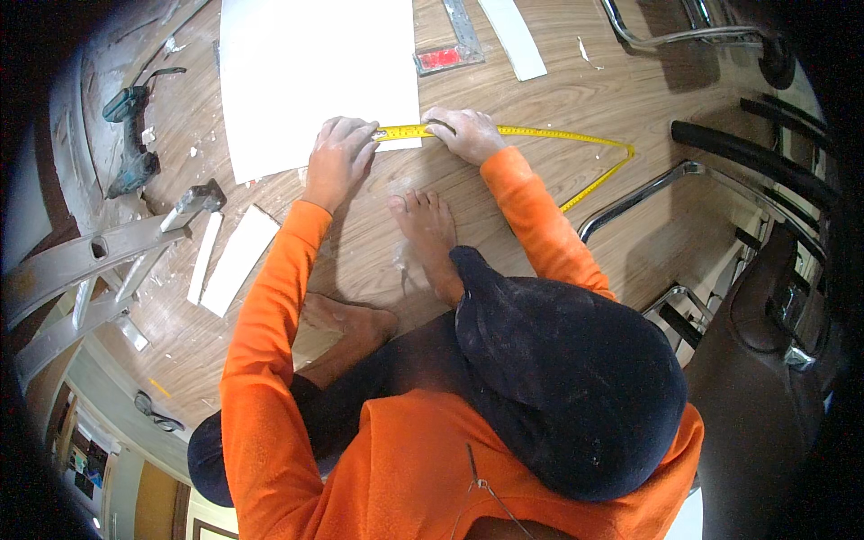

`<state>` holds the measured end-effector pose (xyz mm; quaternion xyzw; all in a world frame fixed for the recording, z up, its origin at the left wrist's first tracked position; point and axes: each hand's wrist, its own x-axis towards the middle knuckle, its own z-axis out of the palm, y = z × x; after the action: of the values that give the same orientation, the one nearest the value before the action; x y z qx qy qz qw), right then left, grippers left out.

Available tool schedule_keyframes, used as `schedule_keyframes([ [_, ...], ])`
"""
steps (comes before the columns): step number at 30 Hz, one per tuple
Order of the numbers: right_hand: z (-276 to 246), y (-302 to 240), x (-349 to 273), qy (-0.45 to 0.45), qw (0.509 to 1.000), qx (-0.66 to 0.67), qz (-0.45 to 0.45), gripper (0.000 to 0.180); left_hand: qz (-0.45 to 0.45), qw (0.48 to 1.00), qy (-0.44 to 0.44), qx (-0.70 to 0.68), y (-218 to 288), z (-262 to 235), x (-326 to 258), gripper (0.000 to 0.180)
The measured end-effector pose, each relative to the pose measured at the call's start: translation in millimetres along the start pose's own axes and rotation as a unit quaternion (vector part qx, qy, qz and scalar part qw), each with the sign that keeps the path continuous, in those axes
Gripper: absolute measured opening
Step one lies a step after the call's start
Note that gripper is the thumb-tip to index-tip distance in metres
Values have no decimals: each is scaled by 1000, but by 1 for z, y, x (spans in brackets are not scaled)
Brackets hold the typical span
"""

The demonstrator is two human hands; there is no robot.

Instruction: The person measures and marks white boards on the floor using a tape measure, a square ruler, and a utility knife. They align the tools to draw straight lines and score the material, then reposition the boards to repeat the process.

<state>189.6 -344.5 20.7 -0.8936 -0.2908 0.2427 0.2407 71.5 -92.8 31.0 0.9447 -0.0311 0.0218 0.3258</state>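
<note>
A yellow tape measure (562, 134) crosses the near right part of a white board (315, 85) on the floor. My left hand (340, 157) rests on the board, its fingers pressed on the tape's metal end. Just past the board's right edge, my right hand (468, 135) pinches the tape from above. Beyond that hand the blade runs right, folds sharply, and comes back behind my right sleeve, where its case is hidden. Both hands carry whitish dust.
A metal square (463, 40) and a white strip (515, 40) lie beyond the board. To the left are a cordless drill (132, 144), a metal ladder (67, 270) and white offcuts (238, 261). Chrome-framed chairs (648, 189) stand at the right. My bare feet (427, 229) are on the wood-look floor.
</note>
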Motion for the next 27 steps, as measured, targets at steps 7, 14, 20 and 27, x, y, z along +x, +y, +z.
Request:
schedule_keyframes([
  [7, 1, 2, 0, 1, 1000, 8, -2, 27, -5, 1000, 7, 3, 0, 3, -1, 32],
  [14, 2, 5, 0, 9, 1000, 12, -7, 27, -6, 1000, 7, -7, 2, 3, -2, 32],
  [20, -4, 1, 0, -9, 1000, 11, 2, 27, -5, 1000, 14, -8, 3, 6, -2, 32],
  [27, -1, 4, 0, 1, 1000, 13, -2, 28, 0, 1000, 24, -8, 2, 8, -2, 29],
])
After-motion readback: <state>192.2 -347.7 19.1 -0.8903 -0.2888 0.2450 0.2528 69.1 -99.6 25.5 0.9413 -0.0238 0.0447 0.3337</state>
